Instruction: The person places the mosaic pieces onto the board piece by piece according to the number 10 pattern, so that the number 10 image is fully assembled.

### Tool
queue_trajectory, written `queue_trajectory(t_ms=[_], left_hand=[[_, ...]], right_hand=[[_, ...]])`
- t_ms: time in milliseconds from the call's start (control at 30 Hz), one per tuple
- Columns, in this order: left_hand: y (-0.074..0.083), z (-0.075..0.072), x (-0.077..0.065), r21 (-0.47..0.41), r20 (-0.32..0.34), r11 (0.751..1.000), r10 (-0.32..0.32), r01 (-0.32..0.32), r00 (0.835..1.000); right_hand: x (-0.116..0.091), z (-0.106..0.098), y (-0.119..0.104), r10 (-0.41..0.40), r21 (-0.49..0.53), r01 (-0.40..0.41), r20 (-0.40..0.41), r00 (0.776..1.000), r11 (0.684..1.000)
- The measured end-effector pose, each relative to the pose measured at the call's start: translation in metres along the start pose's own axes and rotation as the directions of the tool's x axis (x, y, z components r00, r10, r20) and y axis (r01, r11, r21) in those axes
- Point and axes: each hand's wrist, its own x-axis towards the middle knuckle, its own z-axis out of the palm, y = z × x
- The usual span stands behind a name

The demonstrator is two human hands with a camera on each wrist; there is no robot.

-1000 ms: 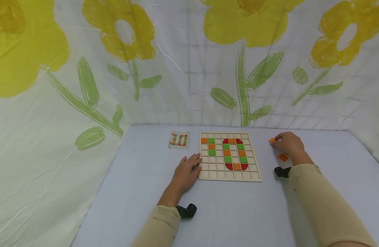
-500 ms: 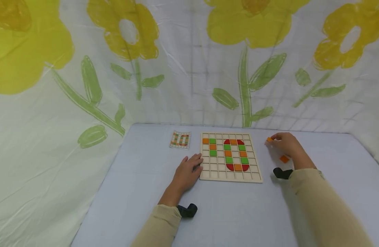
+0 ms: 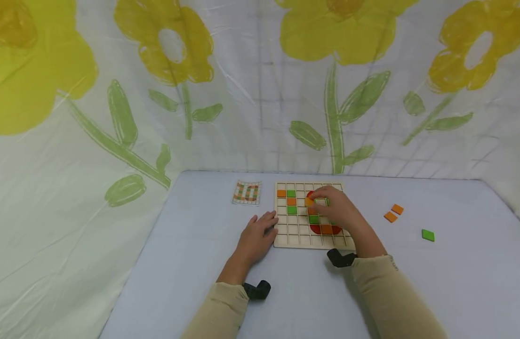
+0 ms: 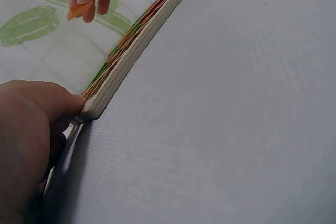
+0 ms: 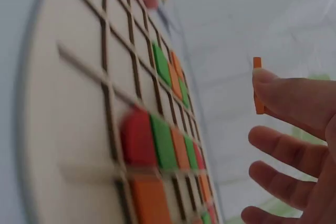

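Note:
Between thumb and finger, my right hand (image 3: 338,207) pinches an orange square tile (image 5: 258,90). It is above the wooden grid board (image 3: 291,230), apart from it in the right wrist view. Green and orange tiles form a short shape at the board's upper left. Right of that is a ring of red, green and orange tiles, partly hidden by the right hand. My left hand (image 3: 255,238) rests at the board's left edge with relaxed fingers. Its thumb (image 4: 68,106) touches the board's corner in the left wrist view.
A small pattern card (image 3: 247,193) lies left of the board. Two loose orange tiles (image 3: 390,217) lie to the board's right, with a green tile (image 3: 428,235) nearer. Behind the table hangs a flowered cloth (image 3: 243,117).
My right hand has moved left from the table's right side to above the board, carrying an orange tile. The loose green tile has come into view. The left hand stays in place.

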Motion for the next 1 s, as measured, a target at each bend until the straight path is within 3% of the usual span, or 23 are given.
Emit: queue_trajectory(t_ms=[133, 333, 667, 1000], left_hand=[[-0.001, 0.000, 0.000, 0.006, 0.006, 1.000, -0.008, 0.008, 1.000], [-0.002, 0.000, 0.001, 0.007, 0.015, 1.000, -0.015, 0.015, 1.000], [-0.003, 0.001, 0.002, 0.022, 0.006, 1.000, 0.004, -0.004, 1.000], [-0.004, 0.002, 0.002, 0.022, 0.003, 1.000, 0.005, -0.005, 1.000]], right_hand=[[0.001, 0.021, -0.012, -0.017, -0.012, 0.017, 0.035, 0.999, 1.000], [0.005, 0.040, -0.015, -0.031, -0.122, 0.036, 0.044, 0.999, 0.992], [0.010, 0.053, -0.015, -0.150, -0.259, 0.146, 0.003, 0.989, 0.955], [0.011, 0.058, -0.017, -0.138, -0.325, 0.133, 0.007, 0.990, 0.936]])
